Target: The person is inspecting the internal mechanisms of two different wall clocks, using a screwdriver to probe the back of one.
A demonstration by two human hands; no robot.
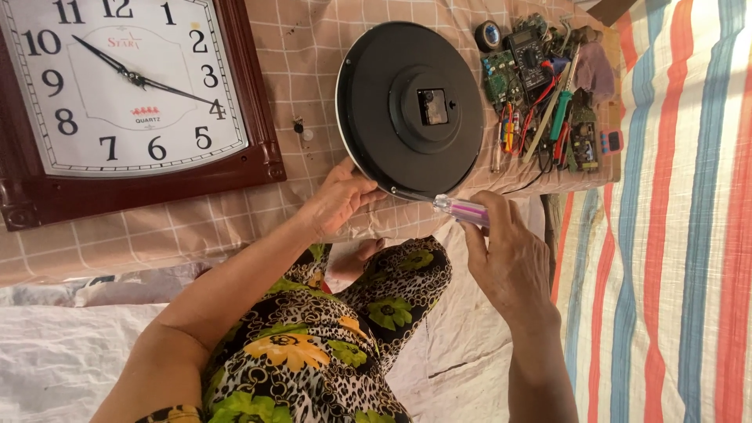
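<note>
At twelve o'clock from your knees, your left hand (338, 202) clamps the round black clock (411, 110); your right hand (509, 258) pinches a pink-handled screwdriver (464, 209) at its rim.

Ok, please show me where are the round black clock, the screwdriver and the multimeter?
round black clock (407, 110): head view, on its black back cover.
screwdriver (466, 210): head view, on its clear pink handle, in the right hand (509, 258).
multimeter (531, 56): head view, on its dark body.
</note>
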